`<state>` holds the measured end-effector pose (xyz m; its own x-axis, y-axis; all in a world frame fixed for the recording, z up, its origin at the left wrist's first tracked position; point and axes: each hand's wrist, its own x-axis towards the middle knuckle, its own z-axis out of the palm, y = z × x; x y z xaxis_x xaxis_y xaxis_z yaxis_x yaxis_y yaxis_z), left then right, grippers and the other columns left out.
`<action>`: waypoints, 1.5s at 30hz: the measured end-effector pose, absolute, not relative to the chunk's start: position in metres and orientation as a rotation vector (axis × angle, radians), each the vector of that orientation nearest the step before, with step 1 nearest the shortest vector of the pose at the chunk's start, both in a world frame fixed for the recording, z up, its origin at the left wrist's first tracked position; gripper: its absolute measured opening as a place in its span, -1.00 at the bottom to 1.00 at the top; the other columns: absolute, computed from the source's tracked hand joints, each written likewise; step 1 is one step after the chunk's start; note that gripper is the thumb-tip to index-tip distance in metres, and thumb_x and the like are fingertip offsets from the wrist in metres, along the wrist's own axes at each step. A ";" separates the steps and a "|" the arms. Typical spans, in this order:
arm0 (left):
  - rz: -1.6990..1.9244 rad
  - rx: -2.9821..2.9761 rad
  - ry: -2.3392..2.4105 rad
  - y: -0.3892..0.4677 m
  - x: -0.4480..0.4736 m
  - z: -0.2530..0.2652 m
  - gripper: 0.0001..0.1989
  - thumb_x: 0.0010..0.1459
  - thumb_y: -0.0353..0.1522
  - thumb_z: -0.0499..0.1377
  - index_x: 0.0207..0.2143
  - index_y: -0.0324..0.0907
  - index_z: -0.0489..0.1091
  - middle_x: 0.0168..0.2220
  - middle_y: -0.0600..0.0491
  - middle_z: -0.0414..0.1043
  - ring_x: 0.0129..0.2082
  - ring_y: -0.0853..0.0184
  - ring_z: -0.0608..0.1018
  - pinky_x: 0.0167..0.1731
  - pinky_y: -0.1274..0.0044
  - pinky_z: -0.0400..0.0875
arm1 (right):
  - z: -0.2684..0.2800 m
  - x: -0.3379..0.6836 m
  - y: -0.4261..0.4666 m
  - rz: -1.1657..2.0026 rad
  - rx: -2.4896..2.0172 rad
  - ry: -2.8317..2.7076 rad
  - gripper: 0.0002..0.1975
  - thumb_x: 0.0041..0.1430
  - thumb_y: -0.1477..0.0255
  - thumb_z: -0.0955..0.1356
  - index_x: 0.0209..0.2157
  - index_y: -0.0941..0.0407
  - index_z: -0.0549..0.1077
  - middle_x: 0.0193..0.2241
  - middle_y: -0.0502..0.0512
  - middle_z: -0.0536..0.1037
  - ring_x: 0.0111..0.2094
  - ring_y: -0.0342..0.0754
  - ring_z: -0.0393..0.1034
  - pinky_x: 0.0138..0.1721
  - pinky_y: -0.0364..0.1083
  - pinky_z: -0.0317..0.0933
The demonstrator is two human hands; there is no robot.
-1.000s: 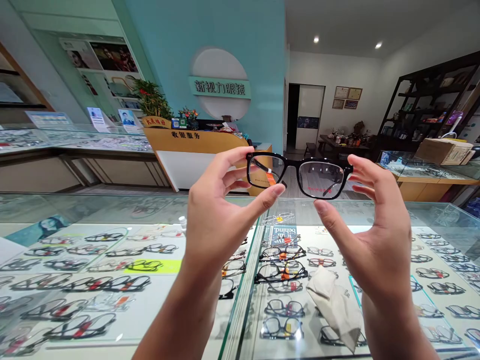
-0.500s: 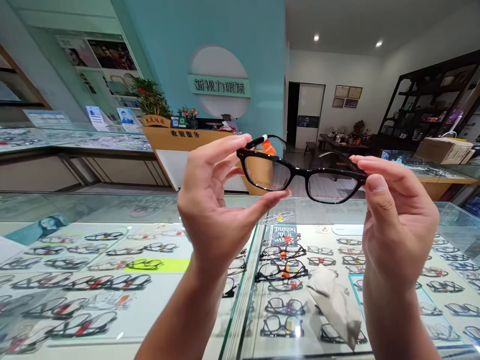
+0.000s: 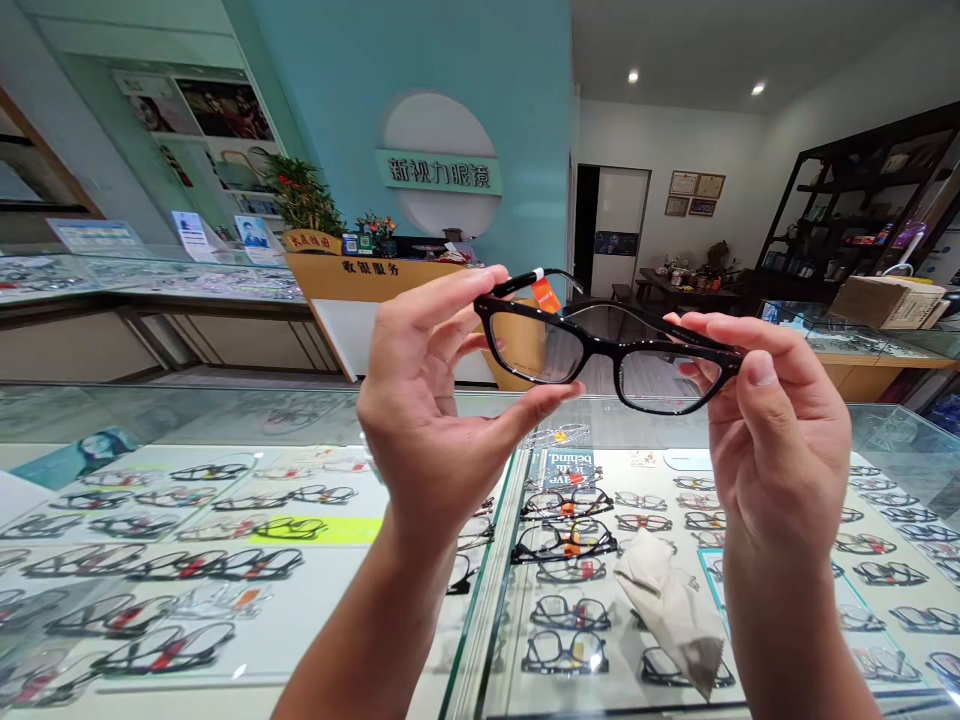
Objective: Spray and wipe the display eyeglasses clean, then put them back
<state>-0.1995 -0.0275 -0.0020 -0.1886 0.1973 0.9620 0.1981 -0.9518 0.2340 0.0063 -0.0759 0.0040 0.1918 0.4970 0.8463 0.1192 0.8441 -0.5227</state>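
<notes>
Both of my hands hold up a pair of black-framed eyeglasses (image 3: pixel 602 347) above the glass counter, front rim facing me and tilted slightly down to the right. My left hand (image 3: pixel 431 385) pinches the left end, fingers at the hinge and the thumb under the lower rim of the left lens. An orange and white tag (image 3: pixel 545 291) hangs on the left temple arm. My right hand (image 3: pixel 780 420) grips the right end by the hinge and temple, its thumb near the frame's corner. Some fingertips show behind the right lens.
Below, a glass display case (image 3: pixel 480 610) holds rows of eyeglasses. A crumpled beige cloth (image 3: pixel 670 605) lies on the right-hand part. Farther back stand a wooden-topped service desk (image 3: pixel 330 330), another glass counter with a cardboard box (image 3: pixel 885 300), and a dark shelf (image 3: pixel 847 200).
My right hand has shifted slightly left, its fingers curling further behind the right temple and lens. The temple arms appear turned a little differently. My left hand stays nearly still.
</notes>
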 end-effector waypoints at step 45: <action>-2.534 -2.129 -0.183 -0.018 -0.196 0.004 -0.21 -0.29 -0.21 0.69 0.05 0.04 0.56 0.03 0.10 0.44 0.01 0.18 0.72 -0.01 0.42 0.70 | -0.002 -0.004 -0.076 0.235 -0.592 -1.408 -0.75 0.54 0.21 0.24 0.01 -0.03 0.49 0.05 0.14 0.66 0.19 0.10 0.54 0.24 0.20 0.45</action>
<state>-0.1959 -0.0179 0.0038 -0.1660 0.2020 0.9652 -0.0612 -0.9790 0.1944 -0.0040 -0.0761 -0.0023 0.1683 0.4926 0.8539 0.1883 0.8342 -0.5183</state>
